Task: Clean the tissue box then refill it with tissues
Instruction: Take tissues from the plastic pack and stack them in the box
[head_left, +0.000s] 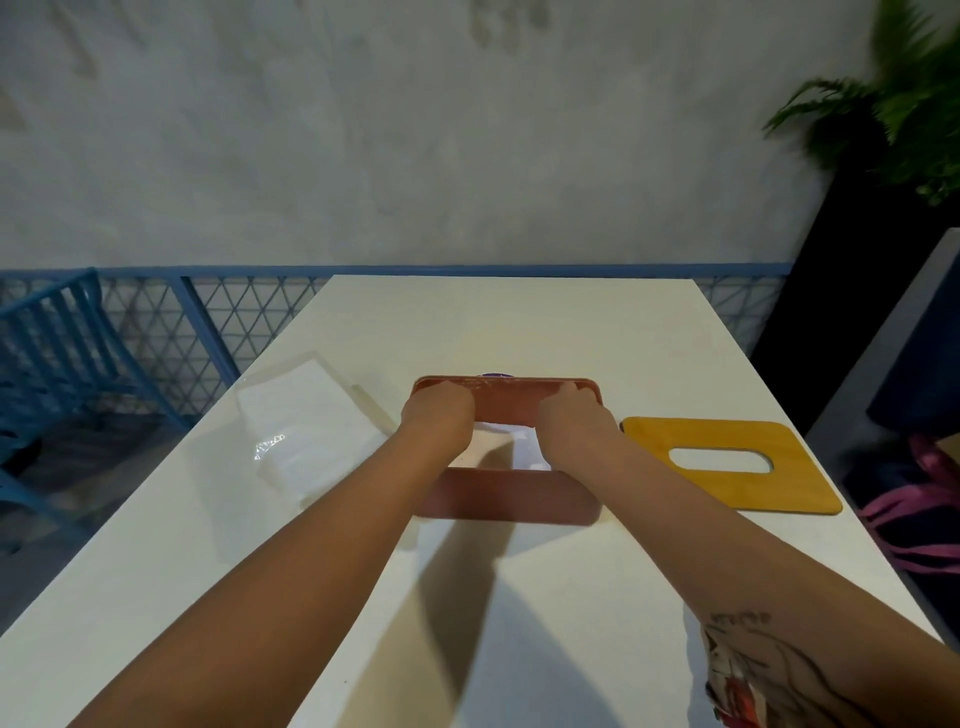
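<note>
**Tissue box** (509, 499): rectangular, terracotta-red, matt, with rounded corners. It stands at the middle of the desk with its top open.
- Contents: white tissues (524, 449), lying low inside and visible between the two wrists.
- Left hand (439, 413): reaches into the box at its far left end. The fingers (457, 400) bend downward against the far wall and their tips are hidden. Whether they hold tissue or the wall cannot be told.
- Right hand (571, 413): mirrors it at the far right end, knuckles up and fingers bent down out of sight, so its grip cannot be told either. The forearm carries a tattoo (753, 665).

**Lid** (737, 491): a flat mustard-yellow board with rounded corners and an oval slot. It lies on the desk just to the right of the box, close to the right wrist.

**Clear plastic pack** (301, 415): soft and glossy, holding a stack of white tissues. It lies to the left of the box, near the desk's left edge.

**Small purple thing** (496, 374): only a sliver shows behind the box's far rim, and its kind cannot be told.

**Desk** (519, 322): white and smooth.

**Surroundings:**
- Blue metal mesh fence (249, 312), beyond the desk.
- Blue slatted chair (62, 338), at the left.
- Green fern (893, 114) in a tall black planter (810, 291), at the right.
- Pink straps (909, 499), below the desk's right edge.
</note>
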